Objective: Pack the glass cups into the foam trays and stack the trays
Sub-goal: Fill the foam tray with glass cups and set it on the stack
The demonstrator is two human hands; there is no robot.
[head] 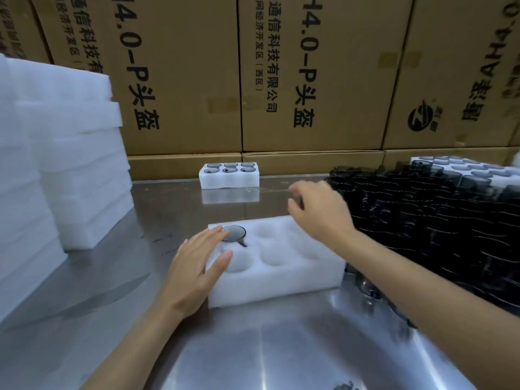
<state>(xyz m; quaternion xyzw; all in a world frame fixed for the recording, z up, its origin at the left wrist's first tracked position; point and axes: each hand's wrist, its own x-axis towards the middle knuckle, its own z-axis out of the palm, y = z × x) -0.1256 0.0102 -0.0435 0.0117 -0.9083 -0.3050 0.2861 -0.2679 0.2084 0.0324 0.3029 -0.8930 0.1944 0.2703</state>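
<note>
On the steel tabletop (253, 347) lies a white foam tray (281, 280). One dark glass cup (234, 233) sits in its far-left pocket. The left hand (197, 271), grip open, rests flat on the tray, fingertips touching the cup. The right hand (318, 211) hovers above the far-right corner, fingers loosely curled, empty.

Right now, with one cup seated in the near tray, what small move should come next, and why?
Probably the right hand reaches on to the pile of dark cups and picks one. It hangs empty between the pile and the near foam tray, which holds one cup and five empty pockets. The left hand rests flat on the tray's left end.
</note>
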